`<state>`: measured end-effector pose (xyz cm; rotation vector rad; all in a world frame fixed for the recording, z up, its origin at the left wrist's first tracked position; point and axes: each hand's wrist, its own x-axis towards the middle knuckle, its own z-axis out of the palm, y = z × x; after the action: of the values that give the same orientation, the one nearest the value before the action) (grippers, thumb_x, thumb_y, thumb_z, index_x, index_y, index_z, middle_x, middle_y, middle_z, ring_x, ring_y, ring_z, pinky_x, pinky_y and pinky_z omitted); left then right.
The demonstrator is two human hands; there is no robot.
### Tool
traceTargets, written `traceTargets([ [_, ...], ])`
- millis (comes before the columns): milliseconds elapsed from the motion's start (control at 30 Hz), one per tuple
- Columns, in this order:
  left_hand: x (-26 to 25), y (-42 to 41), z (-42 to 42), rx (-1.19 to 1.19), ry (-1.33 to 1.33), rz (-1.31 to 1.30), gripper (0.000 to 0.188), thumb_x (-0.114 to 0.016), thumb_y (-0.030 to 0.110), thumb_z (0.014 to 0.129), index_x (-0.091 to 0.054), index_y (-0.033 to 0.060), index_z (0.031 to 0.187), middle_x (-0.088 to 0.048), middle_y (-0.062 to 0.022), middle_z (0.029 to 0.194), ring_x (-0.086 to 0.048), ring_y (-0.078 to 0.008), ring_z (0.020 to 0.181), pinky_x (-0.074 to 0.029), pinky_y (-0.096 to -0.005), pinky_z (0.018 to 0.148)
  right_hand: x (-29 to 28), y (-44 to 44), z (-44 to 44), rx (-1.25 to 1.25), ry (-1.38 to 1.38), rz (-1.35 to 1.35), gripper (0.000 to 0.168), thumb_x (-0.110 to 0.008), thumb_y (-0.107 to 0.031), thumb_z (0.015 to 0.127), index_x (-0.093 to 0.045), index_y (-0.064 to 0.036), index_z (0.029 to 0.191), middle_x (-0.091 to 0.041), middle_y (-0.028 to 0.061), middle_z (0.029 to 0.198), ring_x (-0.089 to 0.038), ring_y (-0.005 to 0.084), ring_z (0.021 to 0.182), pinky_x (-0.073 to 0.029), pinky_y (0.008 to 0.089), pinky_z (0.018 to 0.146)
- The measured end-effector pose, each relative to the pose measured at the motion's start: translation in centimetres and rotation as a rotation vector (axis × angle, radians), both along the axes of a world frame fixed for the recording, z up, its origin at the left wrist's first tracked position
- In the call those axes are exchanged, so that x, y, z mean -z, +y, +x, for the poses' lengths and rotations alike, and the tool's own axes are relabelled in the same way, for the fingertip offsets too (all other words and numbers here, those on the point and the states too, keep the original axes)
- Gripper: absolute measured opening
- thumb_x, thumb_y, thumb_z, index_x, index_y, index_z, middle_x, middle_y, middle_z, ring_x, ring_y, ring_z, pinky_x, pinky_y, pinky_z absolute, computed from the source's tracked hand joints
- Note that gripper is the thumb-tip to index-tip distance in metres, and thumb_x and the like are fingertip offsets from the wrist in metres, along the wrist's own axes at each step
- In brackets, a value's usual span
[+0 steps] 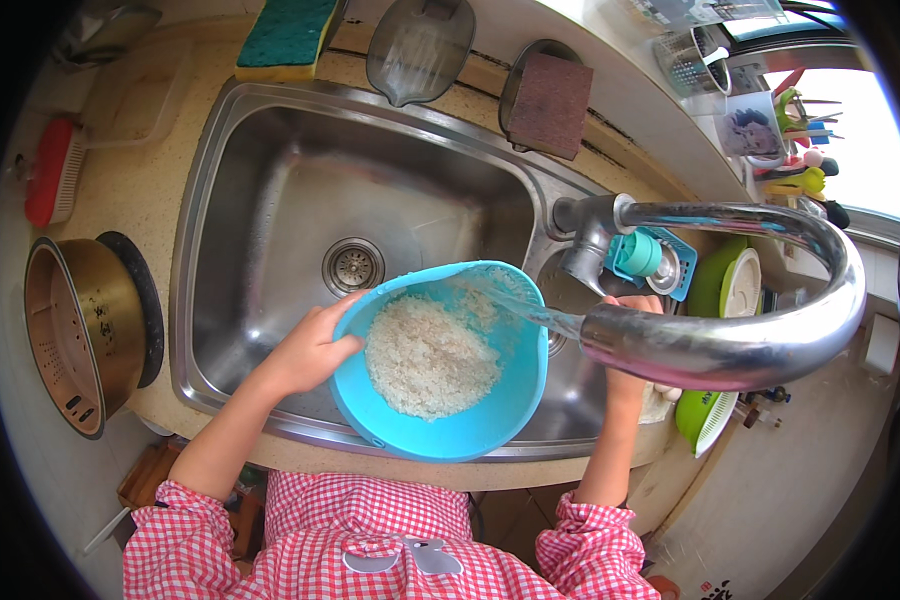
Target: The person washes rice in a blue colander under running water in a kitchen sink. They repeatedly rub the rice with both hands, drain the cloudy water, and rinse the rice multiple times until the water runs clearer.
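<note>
My left hand (316, 346) grips the left rim of a light blue plastic bowl (450, 442), which is tilted over the front of a steel sink (277, 187). White rice (427, 360) lies in the bowl. Water (532, 311) runs from the curved chrome faucet (727, 225) into its upper right side, where small drain slots show. My right hand (630, 360) is raised behind the faucet's spout, at the right; the spout hides much of it, so what its fingers touch cannot be told.
A gold-coloured pot (112, 330) stands left of the sink, near a red-backed brush (51, 172). Behind the sink are a green and yellow sponge (281, 37), a soap dish (420, 52) and a brown scouring block (551, 105). Green baskets (709, 420) and a blue caddy (679, 262) are at the right.
</note>
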<state>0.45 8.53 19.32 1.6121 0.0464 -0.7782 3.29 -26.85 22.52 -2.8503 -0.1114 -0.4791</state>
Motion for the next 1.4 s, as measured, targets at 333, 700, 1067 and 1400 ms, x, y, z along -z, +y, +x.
traceTargets([
  [333, -0.1, 0.9, 0.0, 0.039, 0.026, 0.044, 0.054, -0.049, 0.006, 0.071, -0.043, -0.0023, 0.124, -0.062, -0.0209, 0.098, -0.062, -0.0248, 0.087, -0.046, -0.0311, 0.08, -1.7, 7.7, 2.5, -0.302, 0.3, 0.844, 0.061, -0.04, -0.053, 0.086, -0.055, 0.0, 0.112, -0.058, 0.0138, 0.11, -0.053, 0.0271, 0.105, -0.034, 0.0378, 0.097],
  [700, 1.2, 1.9, -1.2, 0.057, 0.064, -0.044, 0.051, -0.048, 0.006, 0.072, -0.045, -0.0027, 0.122, -0.061, -0.0187, 0.102, -0.06, -0.0229, 0.09, -0.046, -0.0322, 0.082, 1.7, 12.5, 3.3, -0.27, 1.125, 1.687, 0.099, -0.011, -0.073, 0.081, -0.055, 0.012, 0.106, -0.058, 0.026, 0.106, -0.057, 0.0307, 0.101, -0.044, 0.0404, 0.091],
  [1067, 1.5, 0.8, -1.1, 0.03, 0.196, -0.158, 0.045, -0.052, 0.005, 0.073, -0.048, -0.0048, 0.116, -0.059, -0.0102, 0.102, -0.055, -0.015, 0.092, -0.045, -0.0292, 0.082, 0.7, 12.1, 3.9, -0.142, 1.145, 1.648, 0.085, -0.015, -0.062, 0.089, -0.059, 0.011, 0.097, -0.064, 0.0186, 0.092, -0.063, 0.0236, 0.084, -0.05, 0.0326, 0.079],
  [1400, 0.1, 4.0, -3.4, -0.154, 0.245, -0.04, 0.043, -0.051, 0.004, 0.073, -0.048, -0.0053, 0.114, -0.058, -0.0083, 0.101, -0.054, -0.0142, 0.089, -0.045, -0.0282, 0.08, 3.7, 15.9, 4.8, -0.156, 1.363, 1.778, 0.061, -0.022, -0.038, 0.092, -0.056, 0.011, 0.103, -0.061, 0.0204, 0.104, -0.059, 0.0255, 0.095, -0.044, 0.0357, 0.089],
])
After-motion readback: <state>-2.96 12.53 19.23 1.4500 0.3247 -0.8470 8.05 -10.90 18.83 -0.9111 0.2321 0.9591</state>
